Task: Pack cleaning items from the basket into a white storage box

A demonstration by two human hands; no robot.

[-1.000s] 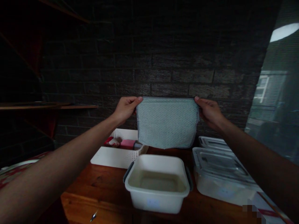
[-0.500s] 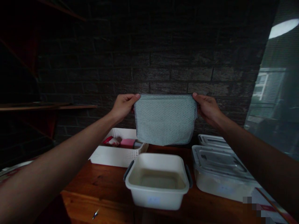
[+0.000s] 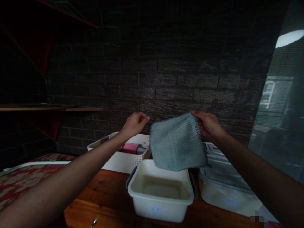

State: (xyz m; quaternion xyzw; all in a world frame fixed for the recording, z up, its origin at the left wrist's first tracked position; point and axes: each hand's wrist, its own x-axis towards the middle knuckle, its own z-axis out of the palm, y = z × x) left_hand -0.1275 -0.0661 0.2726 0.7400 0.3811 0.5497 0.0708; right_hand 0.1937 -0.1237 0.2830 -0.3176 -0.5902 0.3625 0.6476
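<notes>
A grey-green cleaning cloth [image 3: 177, 142] with a dark woven edge hangs in front of the wall, over the back of a white plastic tub [image 3: 161, 209]. My right hand [image 3: 209, 125] pinches its upper right corner between thumb and fingers. The cloth's left side droops free. Just left of it, apart from the fabric, is my left hand [image 3: 135, 125], thumb and fingertips drawn together with nothing between them. The tub stands uncovered below, with dark side handles and a small label on its front.
Behind my left forearm stands a white perforated basket [image 3: 118, 163] holding a pink item [image 3: 130, 148]. Lidded clear boxes [image 3: 228, 186] sit at right on the wooden table [image 3: 102, 186]. A dark brick wall [image 3: 147, 69] rises behind; a wooden shelf [image 3: 80, 109] projects at left.
My left hand has let go of the cloth's upper left corner. The cloth, earlier stretched flat between both hands, has sagged on that side. Both hands are lower in view.
</notes>
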